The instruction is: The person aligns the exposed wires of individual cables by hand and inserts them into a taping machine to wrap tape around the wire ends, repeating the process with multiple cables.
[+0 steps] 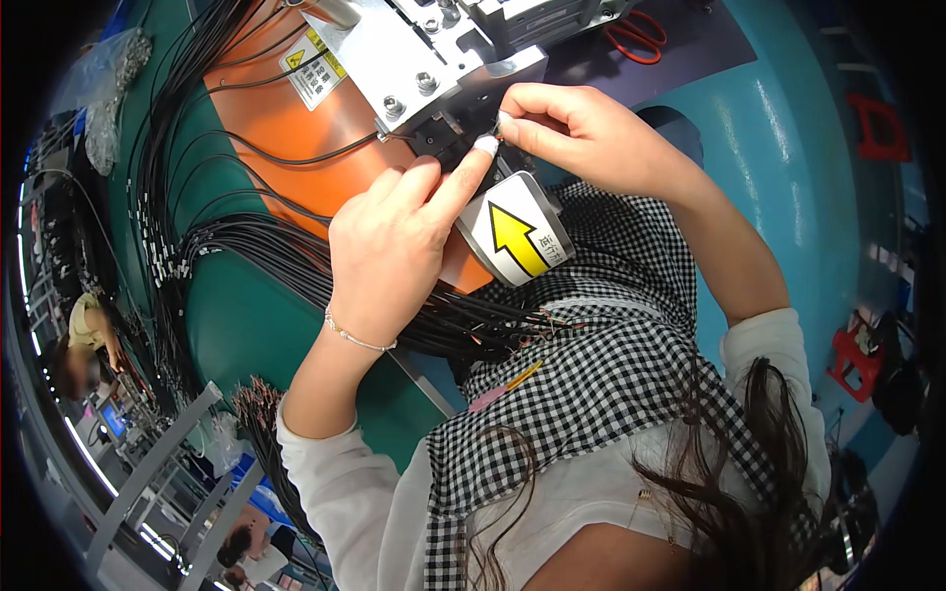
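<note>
My left hand [394, 231] reaches in from the left with its index finger stretched to the small black fixture [443, 138] on the metal machine [419, 84]. Its other fingers are curled and the thumb is hidden. My right hand [601, 138] comes from the right, thumb and index finger pinched together beside the left fingertip. A tiny reddish strand shows between the two hands, too small to name. Both index fingertips wear white covers. Below the fingers sits a round metal part with a white label and yellow arrow [519, 241].
Black cables [286, 256] with stripped coloured ends spread over the green table [236, 315] and onto the checked apron [581, 384]. Red-handled scissors [636, 39] lie behind the machine. Red stools [855, 362] stand on the right; another person [94, 325] is at far left.
</note>
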### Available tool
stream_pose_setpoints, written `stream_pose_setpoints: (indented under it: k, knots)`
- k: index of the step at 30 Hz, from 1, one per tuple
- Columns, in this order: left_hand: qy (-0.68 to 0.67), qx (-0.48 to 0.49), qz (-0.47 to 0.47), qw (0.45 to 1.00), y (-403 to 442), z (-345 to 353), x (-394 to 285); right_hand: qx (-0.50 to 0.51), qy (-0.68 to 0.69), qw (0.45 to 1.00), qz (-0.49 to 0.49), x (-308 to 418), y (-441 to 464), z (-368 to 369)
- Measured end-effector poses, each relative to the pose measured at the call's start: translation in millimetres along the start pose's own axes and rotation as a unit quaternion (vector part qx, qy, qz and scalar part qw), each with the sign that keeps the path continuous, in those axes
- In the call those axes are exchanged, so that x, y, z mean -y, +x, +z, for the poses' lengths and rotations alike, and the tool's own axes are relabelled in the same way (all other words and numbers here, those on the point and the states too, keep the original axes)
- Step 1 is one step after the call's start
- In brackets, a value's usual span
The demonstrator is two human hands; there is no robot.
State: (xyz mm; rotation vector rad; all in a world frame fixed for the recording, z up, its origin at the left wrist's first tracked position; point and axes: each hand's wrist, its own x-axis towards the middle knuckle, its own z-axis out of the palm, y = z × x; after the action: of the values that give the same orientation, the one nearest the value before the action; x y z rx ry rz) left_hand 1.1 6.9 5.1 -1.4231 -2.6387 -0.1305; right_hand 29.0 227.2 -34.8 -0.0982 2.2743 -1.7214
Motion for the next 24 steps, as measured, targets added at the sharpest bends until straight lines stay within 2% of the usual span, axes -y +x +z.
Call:
stream_pose_setpoints:
  k: [5,8,13,17,20,22,24]
  knots:
    - [0.017,-0.001,0.006,1.0,0,1,-1,0.007,0.035,0.999,-0.008,-8,6,2]
    - [0.02,-0.005,0.007,1.0,1,2,-2,-0.007,0.071,0.997,0.039,-8,6,5]
    - [0.025,-0.016,0.015,0.999,-1,6,1,-0.037,0.091,0.994,0.048,-5,2,11]
    - [0.015,-0.025,0.02,0.999,-1,7,4,-0.106,-0.022,0.993,0.039,5,-7,10]
    - [-0.013,-0.025,0.001,1.0,-1,6,2,-0.153,0.021,0.988,-0.012,4,-6,18]
    - [-0.05,-0.03,-0.032,0.998,0,6,1,-0.148,0.035,0.988,0.0,3,-4,20]
    - [-0.045,-0.044,-0.023,0.998,-1,9,3,-0.14,0.067,0.987,0.027,2,-3,21]
